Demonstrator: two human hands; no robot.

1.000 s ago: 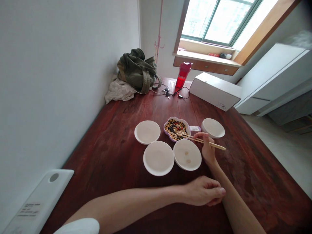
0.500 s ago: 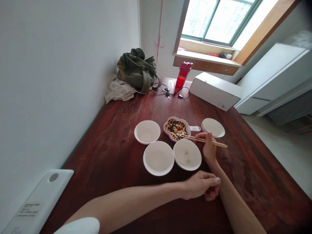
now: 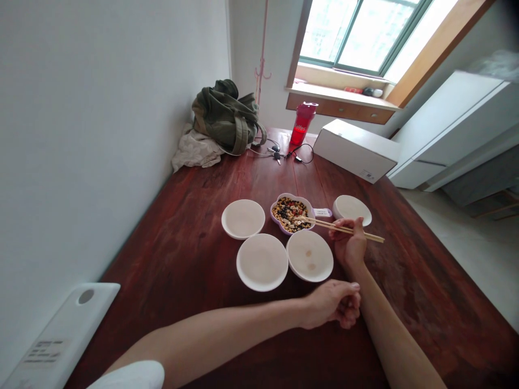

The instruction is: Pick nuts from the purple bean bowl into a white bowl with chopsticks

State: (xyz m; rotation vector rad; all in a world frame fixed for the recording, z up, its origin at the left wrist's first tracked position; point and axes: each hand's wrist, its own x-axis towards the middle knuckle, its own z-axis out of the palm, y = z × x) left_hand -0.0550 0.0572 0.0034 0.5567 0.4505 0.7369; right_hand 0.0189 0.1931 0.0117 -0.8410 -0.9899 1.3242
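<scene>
My right hand is closed round a pair of wooden chopsticks. Their tips reach into the mixed beans and nuts in a purple-rimmed, flower-shaped bowl with a handle; whether they pinch a piece I cannot tell. My left hand lies on the table beside my right forearm, fingers curled in with nothing visible in them. Nearest to it is a white bowl with two pale spots inside, perhaps nuts. Another white bowl touches its left side, and a third white bowl stands behind that one.
One more white bowl is beyond my right hand. Across the dark red table are a green bag, a red shaker bottle, keys with cables and a white box. A white board leans at lower left.
My right hand has shifted a little to the right and up, and the chopstick tips have moved slightly within the mixed beans. My left hand has moved slightly left.
</scene>
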